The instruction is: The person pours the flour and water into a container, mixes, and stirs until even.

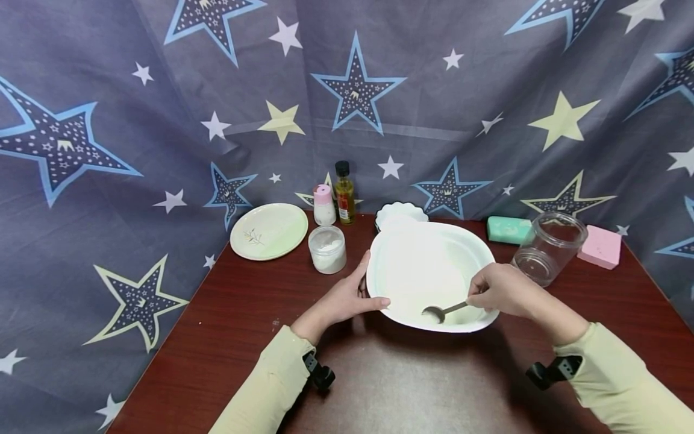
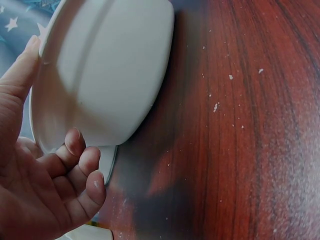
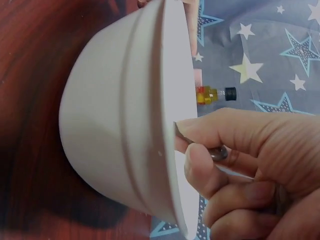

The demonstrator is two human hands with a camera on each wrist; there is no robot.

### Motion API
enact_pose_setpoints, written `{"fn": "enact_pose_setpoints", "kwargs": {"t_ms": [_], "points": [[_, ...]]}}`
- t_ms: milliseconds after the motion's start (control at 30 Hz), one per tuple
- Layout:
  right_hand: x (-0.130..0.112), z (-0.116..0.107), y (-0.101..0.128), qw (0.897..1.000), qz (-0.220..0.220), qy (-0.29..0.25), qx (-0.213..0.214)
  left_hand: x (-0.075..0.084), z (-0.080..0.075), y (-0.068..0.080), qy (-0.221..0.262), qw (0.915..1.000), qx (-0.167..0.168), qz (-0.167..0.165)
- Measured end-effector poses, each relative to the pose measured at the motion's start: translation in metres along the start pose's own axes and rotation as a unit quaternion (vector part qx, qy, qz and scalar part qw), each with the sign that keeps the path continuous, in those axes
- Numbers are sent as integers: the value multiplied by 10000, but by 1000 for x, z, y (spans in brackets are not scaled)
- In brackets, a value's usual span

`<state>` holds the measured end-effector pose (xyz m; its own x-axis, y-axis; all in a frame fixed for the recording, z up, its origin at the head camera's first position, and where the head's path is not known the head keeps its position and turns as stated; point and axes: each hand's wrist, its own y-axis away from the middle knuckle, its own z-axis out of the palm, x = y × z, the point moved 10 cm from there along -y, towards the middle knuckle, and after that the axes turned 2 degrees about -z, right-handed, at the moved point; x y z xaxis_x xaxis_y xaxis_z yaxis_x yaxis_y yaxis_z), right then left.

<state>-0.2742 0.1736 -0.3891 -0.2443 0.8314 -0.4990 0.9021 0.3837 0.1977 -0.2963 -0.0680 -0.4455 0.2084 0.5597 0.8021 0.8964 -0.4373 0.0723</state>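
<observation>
Two hands work a large white bowl at centre of a dark red wooden table, w/ star-print cloth hung behind and draped down the left side. Open tabletop runs along the near edge btwn the sleeves and to the left of the bowl; the far edge is crowded: a pale green plate, a small lidded tub of white powder, a pink-capped shaker, an oil bottle, a small scalloped dish just behind the bowl, a teal block, a clear plastic jar lying tilted near the bowl's right side, and a pink block by the right edge.

Left hand grips the bowl's near-left rim, thumb laid over the top, fingers curled under the flange against the outer wall. Right hand sits at the bowl's right rim, thumb and fingers pinching the handle of a metal spoon. Spoon's head lies low inside the bowl near the front wall; handle slants up over the rim into the grip.
</observation>
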Motion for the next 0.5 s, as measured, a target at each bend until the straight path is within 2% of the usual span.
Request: {"fn": "enact_pose_setpoints", "kwargs": {"t_ms": [267, 500], "points": [[-19, 10, -8, 9989, -362, 75, 295, 1, 0, 0, -67, 10000, 8, -20], [-37, 11, -15, 9905, -842, 476, 975, 1, -1, 0, -90, 10000, 12, -37]]}}
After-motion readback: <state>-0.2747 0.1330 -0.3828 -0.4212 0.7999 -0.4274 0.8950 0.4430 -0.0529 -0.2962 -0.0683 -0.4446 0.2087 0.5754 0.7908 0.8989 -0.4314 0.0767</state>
